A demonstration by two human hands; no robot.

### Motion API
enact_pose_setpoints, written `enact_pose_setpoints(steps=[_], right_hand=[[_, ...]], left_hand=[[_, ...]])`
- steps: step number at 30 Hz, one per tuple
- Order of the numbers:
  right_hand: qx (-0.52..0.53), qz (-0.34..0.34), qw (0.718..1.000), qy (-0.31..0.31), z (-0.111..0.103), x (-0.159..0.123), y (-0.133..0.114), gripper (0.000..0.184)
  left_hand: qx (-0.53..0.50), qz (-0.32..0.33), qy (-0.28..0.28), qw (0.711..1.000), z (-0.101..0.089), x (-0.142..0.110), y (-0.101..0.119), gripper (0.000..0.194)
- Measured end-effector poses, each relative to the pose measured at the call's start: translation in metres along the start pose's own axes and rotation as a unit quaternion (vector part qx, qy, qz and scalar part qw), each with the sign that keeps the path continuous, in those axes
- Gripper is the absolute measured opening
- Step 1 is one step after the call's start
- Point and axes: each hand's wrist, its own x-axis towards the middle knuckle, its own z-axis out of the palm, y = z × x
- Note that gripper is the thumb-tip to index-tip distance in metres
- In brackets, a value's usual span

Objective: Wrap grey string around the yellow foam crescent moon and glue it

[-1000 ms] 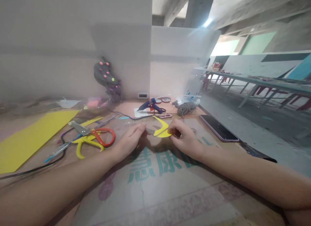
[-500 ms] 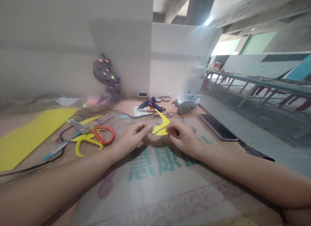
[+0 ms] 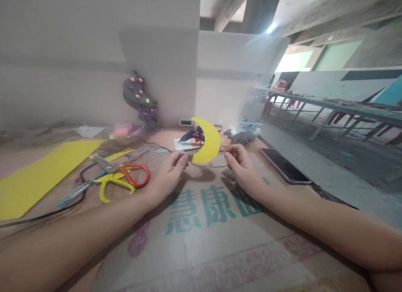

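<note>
A yellow paper crescent moon stands upright in the air between my hands, its hollow side to the left. My left hand is closed in a pinch beside the crescent's lower tip, on what looks like a grey yarn strand. Thumb and forefinger of my right hand are pinched together just off the crescent's right edge; what they hold is too thin to make out. Behind the crescent, partly covered by it, lies a blue glue gun.
Scissors with red and yellow handles lie left, near a yellow sheet and a black cord. A grey yarn bundle and a phone are at the right. A dark crescent ornament leans on the back wall.
The crescent has risen and turned its full face towards me. My right hand has let go of its edge and moved slightly right; my left hand has shifted slightly left.
</note>
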Motion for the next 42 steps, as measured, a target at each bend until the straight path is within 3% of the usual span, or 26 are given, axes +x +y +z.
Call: enact_pose_setpoints(steps=[3, 5, 10, 12, 15, 18, 22, 24, 29, 33, 37, 42], right_hand=[[-0.022, -0.005, 0.999, -0.040, 0.001, 0.002, 0.004, 0.022], [-0.085, -0.063, 0.991, -0.085, 0.002, 0.000, 0.005, 0.014], [-0.230, -0.256, 0.912, -0.223, 0.002, -0.010, -0.005, 0.017], [-0.252, -0.290, 0.892, -0.239, 0.001, -0.014, -0.008, 0.016], [-0.255, -0.301, 0.894, -0.213, 0.000, -0.015, -0.006, 0.016], [-0.250, -0.293, 0.903, -0.191, -0.001, -0.014, -0.001, 0.019], [-0.252, -0.271, 0.902, -0.224, -0.002, -0.016, -0.002, 0.027], [-0.239, -0.241, 0.915, -0.220, -0.004, -0.017, -0.004, 0.031], [-0.134, -0.129, 0.973, -0.134, -0.012, -0.007, -0.009, 0.026], [-0.117, -0.047, 0.991, -0.036, -0.021, 0.013, -0.004, 0.014], [-0.089, -0.007, 0.994, -0.069, -0.021, 0.019, 0.003, 0.023], [-0.015, 0.031, 0.991, -0.128, -0.011, 0.005, -0.004, 0.028]], left_hand=[[-0.002, 0.002, 0.006, 1.000, 0.001, 0.001, 0.000, 0.027], [-0.012, 0.001, 0.009, 1.000, 0.001, 0.001, 0.000, 0.026], [-0.030, -0.008, -0.001, 1.000, 0.002, 0.001, 0.003, 0.026], [-0.032, -0.011, -0.006, 0.999, 0.002, 0.001, 0.003, 0.026], [-0.031, -0.011, -0.007, 0.999, 0.003, 0.002, 0.002, 0.027], [-0.032, -0.007, -0.009, 0.999, 0.003, 0.002, 0.001, 0.027], [-0.020, -0.011, -0.008, 1.000, 0.002, 0.002, 0.002, 0.027], [-0.017, -0.017, -0.004, 1.000, 0.002, 0.002, 0.003, 0.026], [-0.027, -0.023, 0.007, 0.999, 0.002, 0.003, 0.002, 0.028], [-0.043, -0.017, -0.005, 0.999, 0.002, 0.002, -0.001, 0.030], [-0.038, -0.018, -0.029, 0.999, 0.002, 0.000, 0.000, 0.031], [-0.018, -0.003, -0.064, 0.998, 0.003, -0.001, 0.003, 0.027]])
